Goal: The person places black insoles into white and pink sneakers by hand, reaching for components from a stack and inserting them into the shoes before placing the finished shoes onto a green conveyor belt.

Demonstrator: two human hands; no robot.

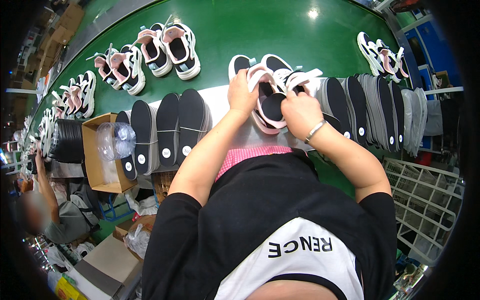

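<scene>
A white, black and pink sneaker (270,125) points away from me at the near edge of the green table, its heel toward me. My left hand (243,95) is closed around its left side and tongue. A black insole (273,107) shows in the shoe's opening, its rounded heel end toward me. At that insole's right edge my right hand (302,114) is closed, fingers bent; the fingertips are partly hidden. A second matching sneaker (277,64) lies just beyond, partly covered by the first shoe and my right hand.
Stacks of black insoles (167,130) stand to the left, more insole stacks (345,107) to the right. A cardboard box (92,150) holds clear plastic pieces. Finished-looking sneakers (177,50) line the green table (240,30). At far left sits another person (70,220); a white wire rack (425,200) is at right.
</scene>
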